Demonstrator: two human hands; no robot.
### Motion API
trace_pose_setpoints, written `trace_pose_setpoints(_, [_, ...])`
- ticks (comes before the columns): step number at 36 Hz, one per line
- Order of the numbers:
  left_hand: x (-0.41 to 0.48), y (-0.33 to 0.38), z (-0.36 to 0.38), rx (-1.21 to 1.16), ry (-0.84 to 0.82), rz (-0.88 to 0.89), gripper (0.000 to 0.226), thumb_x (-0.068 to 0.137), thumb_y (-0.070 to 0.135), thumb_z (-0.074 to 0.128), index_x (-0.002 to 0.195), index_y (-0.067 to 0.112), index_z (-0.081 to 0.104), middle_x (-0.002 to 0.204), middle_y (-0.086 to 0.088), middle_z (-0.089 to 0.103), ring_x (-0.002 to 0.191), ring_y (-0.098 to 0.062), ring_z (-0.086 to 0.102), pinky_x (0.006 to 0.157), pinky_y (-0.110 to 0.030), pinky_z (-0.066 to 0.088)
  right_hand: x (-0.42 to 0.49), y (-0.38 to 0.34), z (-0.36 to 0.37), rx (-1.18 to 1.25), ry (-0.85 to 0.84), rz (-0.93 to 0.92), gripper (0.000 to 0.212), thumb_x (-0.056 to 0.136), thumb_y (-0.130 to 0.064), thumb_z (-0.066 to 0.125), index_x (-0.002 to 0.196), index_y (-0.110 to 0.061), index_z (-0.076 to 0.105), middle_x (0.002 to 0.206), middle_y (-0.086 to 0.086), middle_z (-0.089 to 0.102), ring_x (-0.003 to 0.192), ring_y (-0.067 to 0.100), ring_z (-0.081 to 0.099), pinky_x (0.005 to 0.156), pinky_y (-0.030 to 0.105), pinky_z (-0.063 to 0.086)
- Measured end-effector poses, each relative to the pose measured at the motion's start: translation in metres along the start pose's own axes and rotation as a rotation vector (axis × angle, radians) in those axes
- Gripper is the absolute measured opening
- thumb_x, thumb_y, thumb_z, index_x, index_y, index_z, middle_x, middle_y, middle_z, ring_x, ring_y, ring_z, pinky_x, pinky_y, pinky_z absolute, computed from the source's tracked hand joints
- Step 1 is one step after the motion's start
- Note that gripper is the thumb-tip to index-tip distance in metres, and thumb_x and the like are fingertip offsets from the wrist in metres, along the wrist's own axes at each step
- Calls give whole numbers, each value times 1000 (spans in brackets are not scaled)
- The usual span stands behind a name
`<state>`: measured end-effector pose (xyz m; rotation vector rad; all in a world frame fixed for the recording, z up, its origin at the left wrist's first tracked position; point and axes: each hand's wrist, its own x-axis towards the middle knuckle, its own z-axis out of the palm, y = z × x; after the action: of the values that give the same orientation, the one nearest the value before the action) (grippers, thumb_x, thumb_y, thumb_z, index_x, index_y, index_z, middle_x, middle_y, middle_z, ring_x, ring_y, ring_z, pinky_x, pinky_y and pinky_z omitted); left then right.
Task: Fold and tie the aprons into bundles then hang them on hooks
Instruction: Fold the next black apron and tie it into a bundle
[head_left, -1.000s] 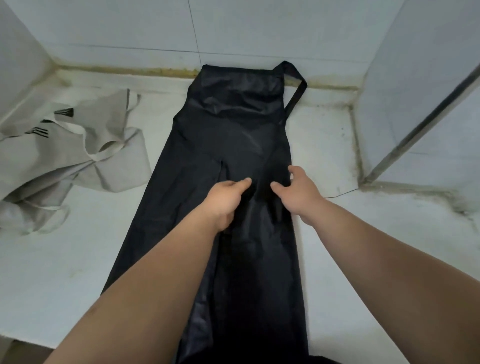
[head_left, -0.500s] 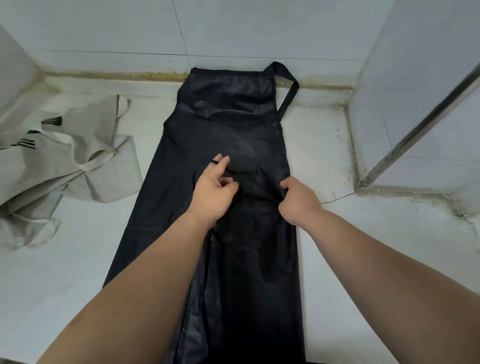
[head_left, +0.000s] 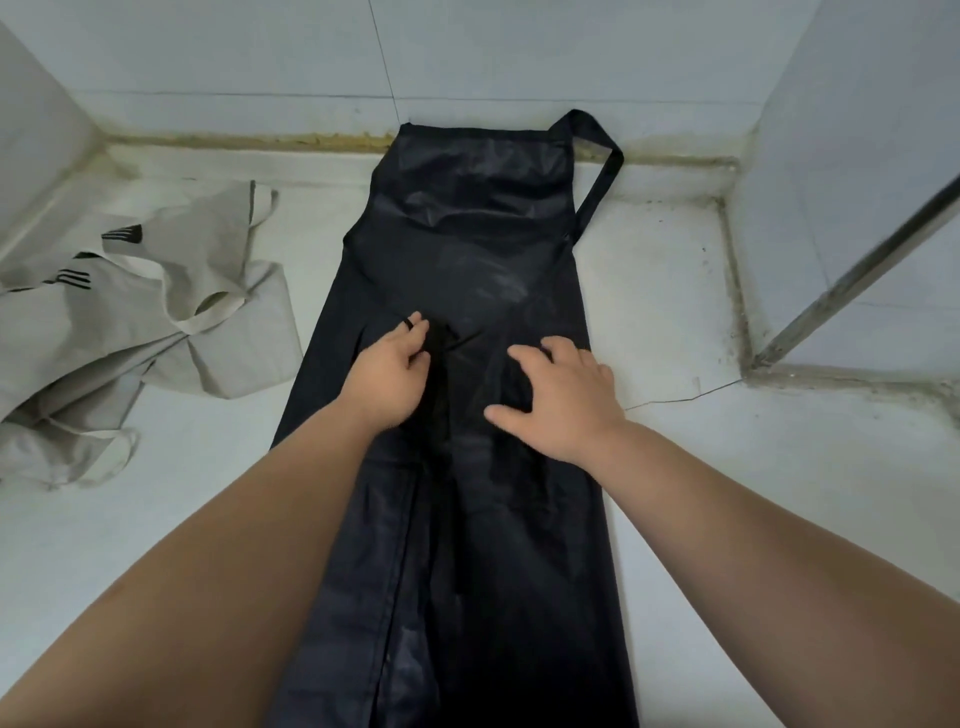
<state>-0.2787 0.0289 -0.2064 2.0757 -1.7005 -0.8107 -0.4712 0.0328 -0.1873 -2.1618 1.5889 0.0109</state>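
Aprons fill my feed: the black apron (head_left: 467, 545) lies stretched lengthwise on the white tiled surface (head_left: 701, 312), running from 6 o'clock up to 12 o'clock. Its bib end lies right at the foot of the back wall (head_left: 234, 52). The neck strap (head_left: 605, 166) loops out from the bib's corner toward 1 o'clock and lies flat on the tiles. Along the lower half I see a long fold line where one side of the cloth is turned in over the middle.

Both hands sit on the apron near its waist, close to the centre of my view. The left hand (head_left: 387, 374), slightly toward 11 o'clock, has its fingers curled round a bunched black tie strap (head_left: 441, 353), and a thin dark loop sits over one fingertip. The right hand (head_left: 563, 397), just toward 3 o'clock of it, lies with fingers spread and straight, palm down, pressing on the fabric and holding nothing.

A beige apron (head_left: 104, 322) lies crumpled at 9 o'clock, just beside the black one; I cannot tell whether the two touch. At 3 o'clock a metal bar (head_left: 857, 278) slants down the side wall, and a thin crack (head_left: 675, 400) crosses the tiles near the right hand.
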Motion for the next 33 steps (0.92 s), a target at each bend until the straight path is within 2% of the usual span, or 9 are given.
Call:
trace_pose_setpoints(5, [15,-7,-2,-79,13,-11,43,101,14,44,143,11,42,154,1,33,142,-12,26,105,-8,10,7,0,25,-122,-188,34,84,84,-76,32,150,-36,-1,159,7,-11,145,33,-4,115,49,-3])
trace_pose_setpoints(10, [27,-13,2,-149,24,-33,44,101,15,45,145,14,41,152,1,37,141,-12,31,107,-11,15,13,-1,39,-167,-120,92,79,86,-76,18,150,-36,-4,159,7,-12,145,32,-4,116,49,-8])
trace_pose_setpoints(17, [-12,-14,0,-165,-107,58,72,97,8,50,153,27,10,152,-3,35,139,-17,34,109,-18,24,4,-14,40,-116,30,186,76,89,-70,29,150,-28,13,158,13,3,143,35,9,116,49,2])
trace_pose_setpoints(20, [-35,-20,0,-27,-10,72,59,94,16,56,148,20,33,140,-10,46,127,-23,47,101,-19,31,-10,-25,36,-107,157,175,65,92,-62,36,144,-23,30,150,11,28,134,32,28,109,45,20])
trace_pose_setpoints(22, [-51,-22,-2,28,56,85,36,91,23,62,127,18,59,122,-7,54,111,-21,56,91,-17,34,-22,-34,32,-57,212,162,50,95,-51,40,134,-20,43,133,8,48,119,29,46,96,40,34])
trace_pose_setpoints(25, [-75,-27,-1,66,-65,96,20,86,35,67,101,21,67,107,0,56,95,-15,57,81,-18,37,-43,-46,35,147,160,207,32,96,-36,45,120,-16,53,112,4,61,99,24,57,70,30,41])
trace_pose_setpoints(28, [-96,-33,0,121,-171,139,25,88,32,65,109,19,65,111,-1,51,102,-16,55,85,-18,36,-64,-54,46,295,101,251,30,94,-37,52,114,-15,57,107,3,64,100,23,59,73,28,43])
trace_pose_setpoints(30, [-108,-39,-3,127,-172,171,32,90,24,62,121,18,61,123,-4,51,115,-19,52,92,-18,34,-77,-63,53,318,26,252,45,90,-46,56,122,-14,56,114,3,63,108,23,58,84,29,46])
trace_pose_setpoints(33, [-125,-50,-9,260,-249,191,47,90,31,60,136,26,51,143,0,41,134,-24,36,109,-36,32,-91,-75,61,241,-43,281,64,84,-56,59,131,-12,51,127,6,57,114,24,55,92,33,47])
